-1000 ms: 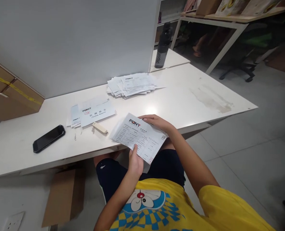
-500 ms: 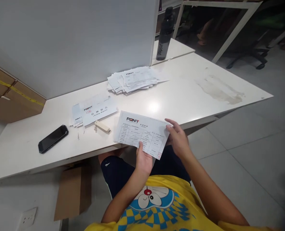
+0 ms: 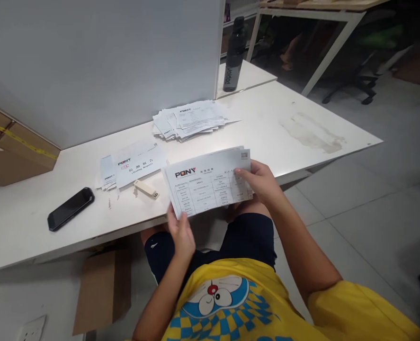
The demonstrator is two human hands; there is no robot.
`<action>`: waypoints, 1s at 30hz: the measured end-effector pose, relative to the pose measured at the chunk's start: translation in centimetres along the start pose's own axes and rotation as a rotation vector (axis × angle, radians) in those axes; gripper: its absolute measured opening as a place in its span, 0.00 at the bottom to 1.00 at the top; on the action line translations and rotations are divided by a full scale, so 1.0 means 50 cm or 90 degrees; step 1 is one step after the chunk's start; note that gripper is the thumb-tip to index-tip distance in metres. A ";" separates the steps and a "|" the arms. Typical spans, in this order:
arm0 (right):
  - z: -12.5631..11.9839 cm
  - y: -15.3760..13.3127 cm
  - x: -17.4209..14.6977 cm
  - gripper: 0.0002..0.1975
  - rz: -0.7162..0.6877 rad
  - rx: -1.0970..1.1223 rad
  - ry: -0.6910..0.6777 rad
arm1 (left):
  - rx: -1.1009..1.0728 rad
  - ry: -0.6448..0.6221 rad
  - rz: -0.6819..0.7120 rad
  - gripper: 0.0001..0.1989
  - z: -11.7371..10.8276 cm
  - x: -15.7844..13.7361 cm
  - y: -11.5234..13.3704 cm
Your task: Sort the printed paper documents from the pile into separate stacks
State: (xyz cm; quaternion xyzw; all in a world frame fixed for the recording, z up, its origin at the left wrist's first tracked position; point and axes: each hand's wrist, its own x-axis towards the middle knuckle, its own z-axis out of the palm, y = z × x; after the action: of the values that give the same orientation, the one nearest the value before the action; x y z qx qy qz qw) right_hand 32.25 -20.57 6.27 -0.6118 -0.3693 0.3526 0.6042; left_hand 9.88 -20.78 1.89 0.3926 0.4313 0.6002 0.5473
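So the big change in the last half second is the left hand (image 3: 182, 234): its thumb was around the middle of the bottom edge of the PONY sheets (image 3: 210, 187), and now it's down at their lower left corner. The right hand (image 3: 264, 183) is still on the right side. What that seems to mean is a steadier, two-ended hold — one hand per side, with the printed table facing the person. Also, a second paper edge now peeks out behind the top right, so it's clearly more than a single page, though how many is impossible to tell. As for the hands, neither is spread wide: the left one is closed down narrow on that corner, thumb in front, fingers mostly tucked behind. The right pinches the other side with its thumb flat on the print, its fingers hidden at the back, so their exact pose can't be made out. The sheets are up in the air over the front edge of the white desk (image 3: 263, 111) and the lap. Just left of them lies a small cream stick (image 3: 146, 189), beside a Testing Report page (image 3: 142, 163) — and a messy paper pile (image 3: 201, 116) sits farther back.
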 end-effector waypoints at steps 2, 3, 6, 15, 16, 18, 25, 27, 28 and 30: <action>0.010 -0.019 0.018 0.13 -0.042 -0.016 -0.008 | 0.097 -0.040 0.083 0.23 -0.013 0.060 0.022; 0.017 -0.020 0.026 0.13 -0.057 -0.016 -0.013 | 0.144 -0.080 0.106 0.23 -0.018 0.088 0.029; 0.042 0.012 0.045 0.14 -0.096 0.019 -0.012 | 0.221 -0.162 0.164 0.23 -0.031 0.152 0.027; 0.060 0.139 0.071 0.11 -0.095 0.093 0.003 | 0.351 -0.222 0.181 0.20 -0.034 0.208 -0.024; 0.058 0.139 0.072 0.11 -0.085 0.088 -0.004 | 0.365 -0.225 0.170 0.19 -0.034 0.208 -0.021; 0.052 0.134 0.073 0.11 -0.056 0.075 -0.030 | 0.387 -0.218 0.154 0.18 -0.034 0.203 -0.010; 0.031 0.108 0.035 0.14 0.078 -0.011 -0.131 | 0.470 -0.050 0.187 0.14 -0.066 0.146 0.028; 0.032 0.102 0.023 0.13 0.080 -0.017 -0.155 | 0.520 0.036 0.275 0.14 -0.090 0.153 0.040; 0.034 0.100 0.020 0.12 0.085 -0.021 -0.169 | 0.549 0.053 0.326 0.14 -0.103 0.165 0.046; 0.041 0.100 0.022 0.11 0.103 -0.030 -0.204 | 0.624 0.007 0.396 0.16 -0.131 0.201 0.055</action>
State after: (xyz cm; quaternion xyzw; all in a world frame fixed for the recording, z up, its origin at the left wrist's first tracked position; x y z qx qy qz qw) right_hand 31.10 -18.63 1.26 -0.5893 -0.4187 0.4841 0.4930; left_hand 1.87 -11.41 2.40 0.7055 0.5259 0.4650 0.0971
